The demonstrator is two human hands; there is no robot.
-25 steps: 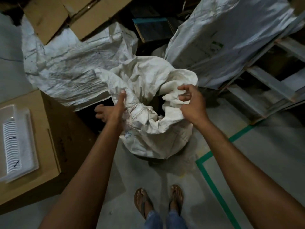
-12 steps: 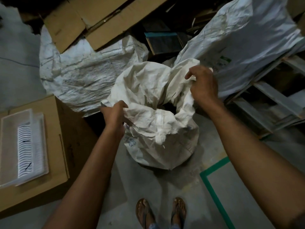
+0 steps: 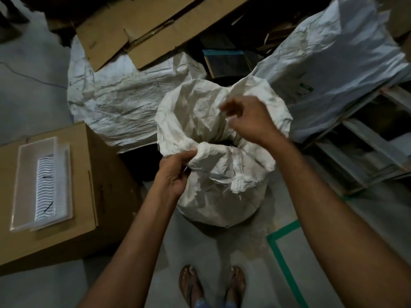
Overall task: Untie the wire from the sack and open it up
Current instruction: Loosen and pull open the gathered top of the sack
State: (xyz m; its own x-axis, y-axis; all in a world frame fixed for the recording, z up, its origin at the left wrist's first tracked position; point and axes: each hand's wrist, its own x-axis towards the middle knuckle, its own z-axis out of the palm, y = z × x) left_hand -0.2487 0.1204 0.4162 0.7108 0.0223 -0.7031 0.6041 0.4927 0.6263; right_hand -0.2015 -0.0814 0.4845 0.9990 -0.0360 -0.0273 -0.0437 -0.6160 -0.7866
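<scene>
- The crumpled off-white woven plastic sack (image 3: 218, 192) stood on the grey concrete floor (image 3: 222, 252), just ahead of the person's feet, between a brown cardboard box (image 3: 73, 196) and a wooden pallet (image 3: 360, 156).
- Its long axis ran vertical and its mouth pointed up.
- The left hand (image 3: 175, 172) was clenched on the near-left rim.
- The right hand (image 3: 251, 123) was curled at the far rim; contact with the fabric could not be determined.
- No wire was visible.
- The fabric appeared soft, light and frayed; hold the rolled rim.

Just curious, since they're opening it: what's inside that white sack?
The sack has its mouth partly spread by the left hand. Only a dark gap shows inside; crumpled fabric and the right hand cover the contents.
</scene>
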